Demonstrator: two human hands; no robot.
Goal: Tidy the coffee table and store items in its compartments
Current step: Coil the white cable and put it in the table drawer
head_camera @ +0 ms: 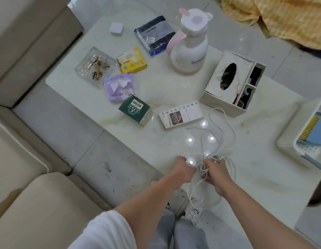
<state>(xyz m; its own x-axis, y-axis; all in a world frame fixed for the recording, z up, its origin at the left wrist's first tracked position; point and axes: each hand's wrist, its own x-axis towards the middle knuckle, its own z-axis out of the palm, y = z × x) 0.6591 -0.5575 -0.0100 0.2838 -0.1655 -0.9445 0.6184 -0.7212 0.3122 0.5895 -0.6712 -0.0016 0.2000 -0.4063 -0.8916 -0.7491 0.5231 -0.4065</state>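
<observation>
Low in the frame, both hands meet over the near edge of the table, gathering a tangle of white cable. Left hand is curled around the bundle from the left; right hand grips it from the right, with a ring on one finger. Bright ceiling-light reflections on the glossy top wash out parts of the cable, so the number of separate cords cannot be counted. Loose loops run up and right from the grip toward the tissue box, and one strand hangs below the hands off the table edge.

Seven other items sit across the upper half of the frame: a white-and-pink jug, a dark packet, a small white square case, a glass ashtray holding butts, a yellow box, a purple tissue pack and a green box. One white medicine box lies just above the cable loops. What fills the tissue box's two side compartments is dark and hard to make out.

At right, a white tray holding something blue is cut off by the frame edge. Yellow cloth fills the upper right corner; beige sofa cushions line the left.
</observation>
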